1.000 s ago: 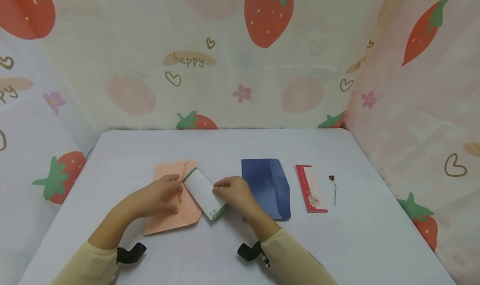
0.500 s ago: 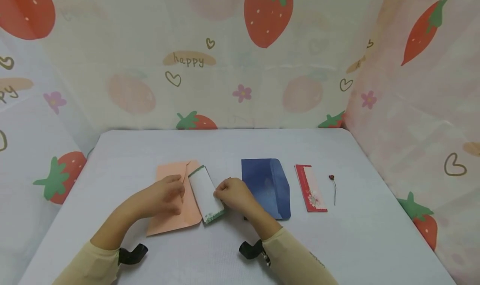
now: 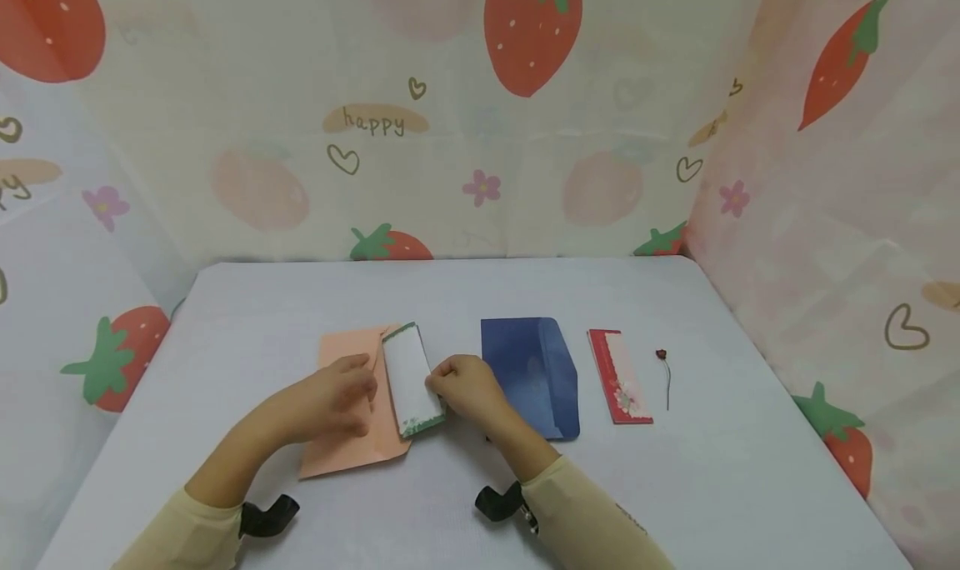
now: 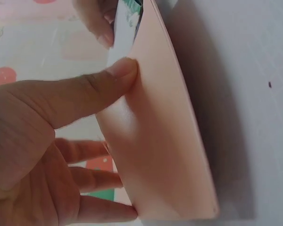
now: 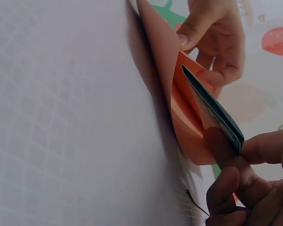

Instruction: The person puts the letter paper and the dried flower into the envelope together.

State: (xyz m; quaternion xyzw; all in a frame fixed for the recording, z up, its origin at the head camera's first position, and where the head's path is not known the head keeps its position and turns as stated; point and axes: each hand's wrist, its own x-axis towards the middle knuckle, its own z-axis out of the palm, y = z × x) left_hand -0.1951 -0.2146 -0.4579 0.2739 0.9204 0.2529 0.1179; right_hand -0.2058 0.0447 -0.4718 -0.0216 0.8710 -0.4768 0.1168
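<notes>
My left hand [image 3: 336, 399] holds a peach-coloured paper envelope [image 3: 341, 457] on the table's left half. In the left wrist view its thumb presses one face of the envelope [image 4: 155, 136], the other fingers lying along the far side. My right hand [image 3: 472, 391] pinches the right edge of a white folded card [image 3: 408, 378] with green floral borders, between thumb and fingers. Seen from the right wrist, the envelope [image 5: 160, 56] gapes at its mouth. The card [image 5: 214, 110] stands on edge at that gap, one end between the paper walls.
Right of the hands lies a dark blue envelope [image 3: 517, 378], flap to the right. Beyond it are a red and pink card [image 3: 621, 378] with white flowers and a small dried rose [image 3: 665, 378] on a thin stem. Strawberry-printed cloth walls [image 3: 480, 137] surround the white table [image 3: 712, 487].
The card has turned from a slant to nearly upright in the head view and shifted up against the envelope's right edge. The envelope and left hand have moved slightly right.
</notes>
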